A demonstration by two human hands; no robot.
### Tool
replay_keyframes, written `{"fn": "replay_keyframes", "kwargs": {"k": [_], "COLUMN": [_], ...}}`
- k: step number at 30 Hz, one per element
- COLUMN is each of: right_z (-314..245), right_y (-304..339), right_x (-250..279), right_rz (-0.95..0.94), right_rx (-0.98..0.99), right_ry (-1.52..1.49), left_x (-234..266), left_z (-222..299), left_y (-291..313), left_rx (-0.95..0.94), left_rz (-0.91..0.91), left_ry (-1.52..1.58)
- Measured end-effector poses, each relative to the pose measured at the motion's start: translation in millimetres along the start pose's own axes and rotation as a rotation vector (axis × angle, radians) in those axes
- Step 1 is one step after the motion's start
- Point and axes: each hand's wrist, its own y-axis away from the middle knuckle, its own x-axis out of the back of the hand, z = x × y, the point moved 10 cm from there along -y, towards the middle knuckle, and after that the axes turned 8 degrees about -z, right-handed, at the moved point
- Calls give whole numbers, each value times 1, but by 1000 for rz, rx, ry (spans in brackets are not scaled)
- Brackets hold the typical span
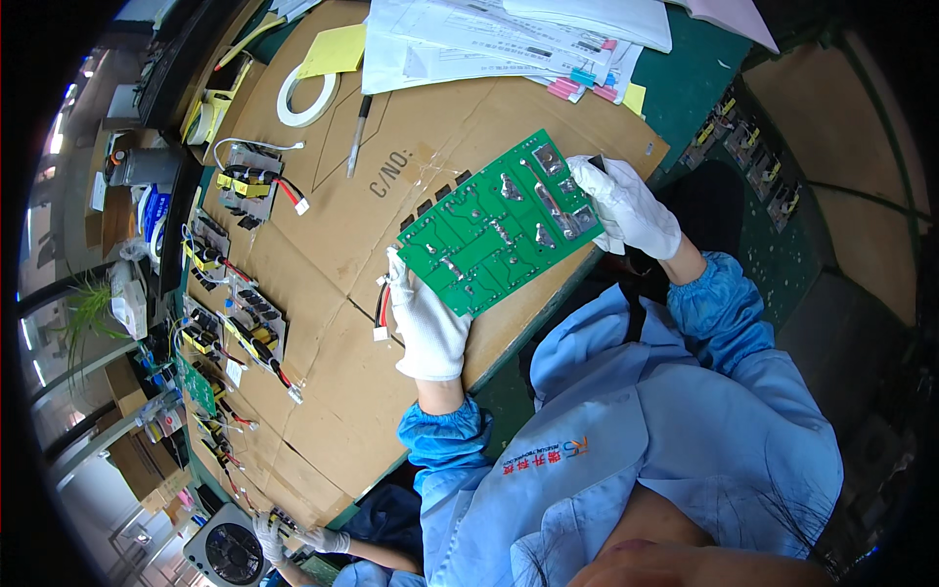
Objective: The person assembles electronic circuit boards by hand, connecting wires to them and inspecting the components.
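Observation:
A green circuit board [494, 230] is held up above the cardboard-covered bench, its soldered underside facing up. My left hand [430, 328], in a white glove, grips its lower left corner. The board's right end is in my right hand [631, 207], also gloved in white, fingers closed along the edge. Dark component edges show past the board's far side; its other face is hidden. A red and black lead with a white connector [381, 333] hangs beside my left hand.
Several circuit boards with yellow parts and leads [256, 328] line the bench's left side. Farther back are a tape roll [305, 96], a pen [359, 137] and stacked papers [440, 49]. At lower left, a co-worker's gloved hands [293, 538] handle something near a fan [235, 550].

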Motion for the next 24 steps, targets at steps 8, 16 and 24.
{"fn": "replay_keyframes", "kwargs": {"k": [8, 16, 24], "right_z": [3, -3, -5], "right_y": [1, 1, 3], "right_x": [-2, -1, -5], "right_rz": [-24, 14, -46], "right_rx": [-41, 1, -9], "right_ry": [-129, -106, -159], "left_x": [-6, 2, 1], "left_z": [1, 0, -1], "left_y": [2, 1, 2], "left_rx": [-1, 5, 13], "left_rz": [-1, -6, 1], "left_ry": [-26, 6, 4]}}
